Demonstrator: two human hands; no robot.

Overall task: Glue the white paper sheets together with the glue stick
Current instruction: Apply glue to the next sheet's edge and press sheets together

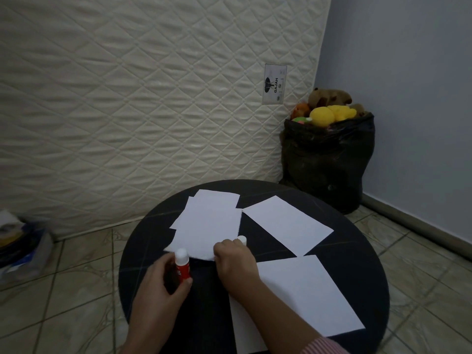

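Observation:
My left hand (163,282) grips a red glue stick (182,265), white tip up, at the near edge of a stack of white paper sheets (209,226) on the round black table (357,251). Resting on the stack's near right corner, my right hand (236,261) has closed fingers, and a small white cap (242,240) pokes out from them. A single sheet (287,223) lies to the right of the stack. One more sheet (301,300) lies nearer, partly under my right forearm.
An upright quilted mattress (143,103) stands behind the table. A black bag (329,164) full of plush toys sits in the corner at the right. Clutter (20,241) lies on the tiled floor at the left.

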